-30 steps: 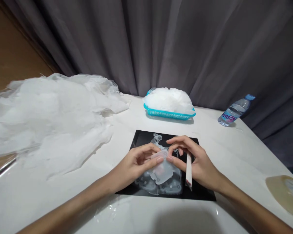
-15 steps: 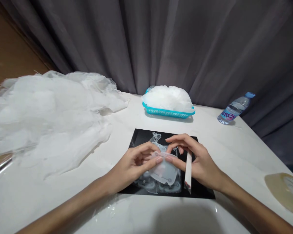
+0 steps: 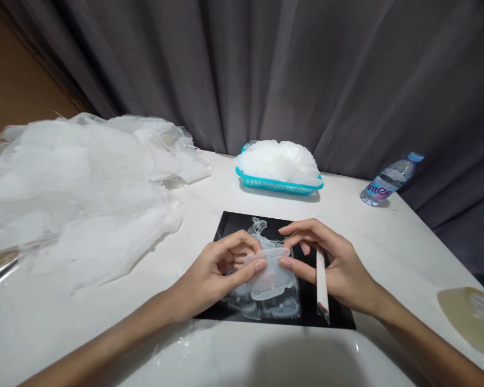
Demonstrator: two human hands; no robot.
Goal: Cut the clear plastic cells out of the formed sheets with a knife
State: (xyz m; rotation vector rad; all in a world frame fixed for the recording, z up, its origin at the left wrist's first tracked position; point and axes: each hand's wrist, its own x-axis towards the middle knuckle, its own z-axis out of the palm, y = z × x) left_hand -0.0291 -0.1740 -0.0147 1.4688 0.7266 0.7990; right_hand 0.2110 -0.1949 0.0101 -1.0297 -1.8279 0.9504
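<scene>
Both hands hold a thin, frosted translucent piece (image 3: 271,279) with a wavy outline over the black mat. My left hand (image 3: 226,269) pinches its left upper edge between thumb and fingers. At the right upper edge, the thumb and index fingertip of my right hand (image 3: 333,263) grip it. Its top edge is folded up as a narrow strip. A slim white stick-like tool (image 3: 321,285) with a dark, reddish tip hangs from my right palm, pointing down. Beneath the piece, several similar translucent pieces (image 3: 282,308), apparently in clear film, lie on the black mat (image 3: 308,301).
A large heap of thin white sheets (image 3: 89,188) covers the table's left side. Behind the mat stands a turquoise basket (image 3: 280,186) piled with white translucent pieces (image 3: 278,160). A water bottle (image 3: 389,180) leans at the right back, and a tape roll (image 3: 463,317) lies at the right edge.
My right hand has moved slightly right, along with the white tool. The piece's upper edge now shows as a wider folded strip between my fingers.
</scene>
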